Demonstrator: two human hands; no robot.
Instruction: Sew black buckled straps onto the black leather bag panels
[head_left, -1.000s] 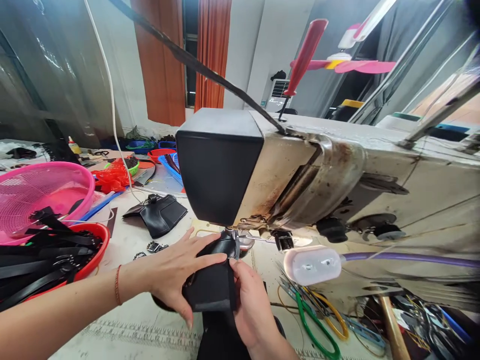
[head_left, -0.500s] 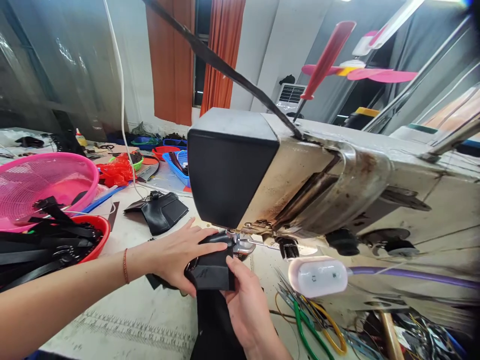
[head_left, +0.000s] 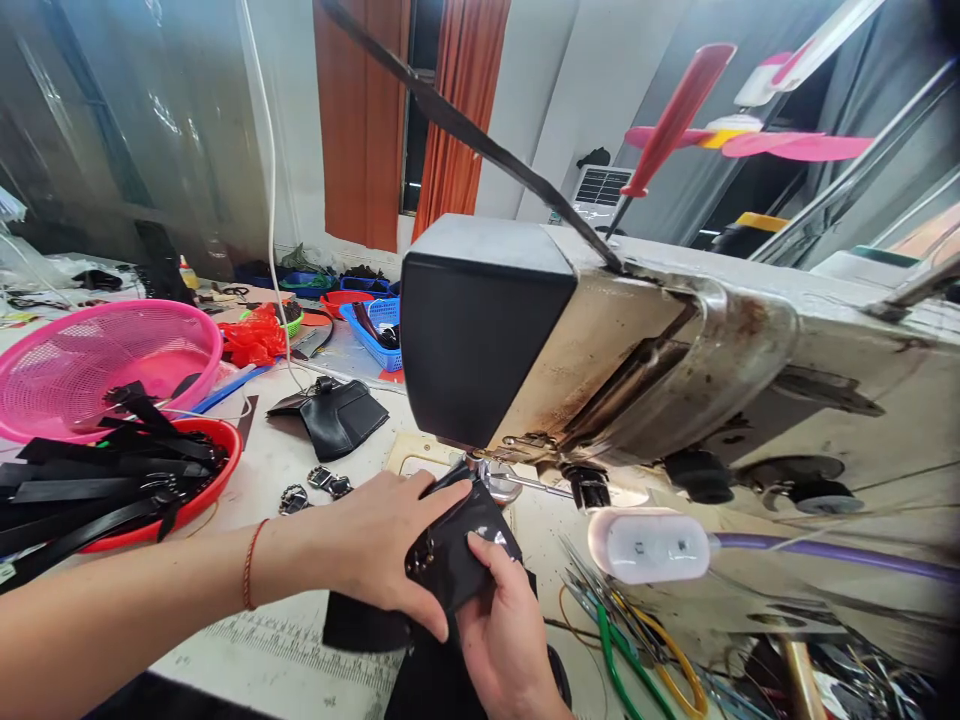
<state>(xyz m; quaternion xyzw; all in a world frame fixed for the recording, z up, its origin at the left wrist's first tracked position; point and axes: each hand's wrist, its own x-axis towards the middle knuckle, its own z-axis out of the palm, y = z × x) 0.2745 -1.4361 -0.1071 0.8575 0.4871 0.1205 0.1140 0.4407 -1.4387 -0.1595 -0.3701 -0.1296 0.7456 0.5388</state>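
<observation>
A black leather piece (head_left: pixel 469 575) with small metal fittings lies turned at an angle under the sewing machine (head_left: pixel 525 330), its far edge by the presser foot (head_left: pixel 476 462). My left hand (head_left: pixel 367 540) rests flat on its left side, fingers stretched toward the foot and thumb spread out. On the near right edge, my right hand (head_left: pixel 499 620) grips the leather, thumb on top and fingers underneath. More black material hangs over the table edge below. Several small metal buckles (head_left: pixel 319 487) sit left of my left hand. Behind them lies another black leather piece (head_left: pixel 337 415).
A red basin (head_left: pixel 232 450) of black straps and a pink basket (head_left: pixel 150 350) stand at left. Right of the machine bed are a lit lamp (head_left: pixel 649 547), green-handled scissors (head_left: pixel 619 660) and other tools. A ruler scale (head_left: pixel 285 640) runs along the table's front.
The leather piece has turned under the machine, and its fittings now show. Both hands have shifted with it, slightly nearer and right. The buckles have come into view, and the camera has swung left.
</observation>
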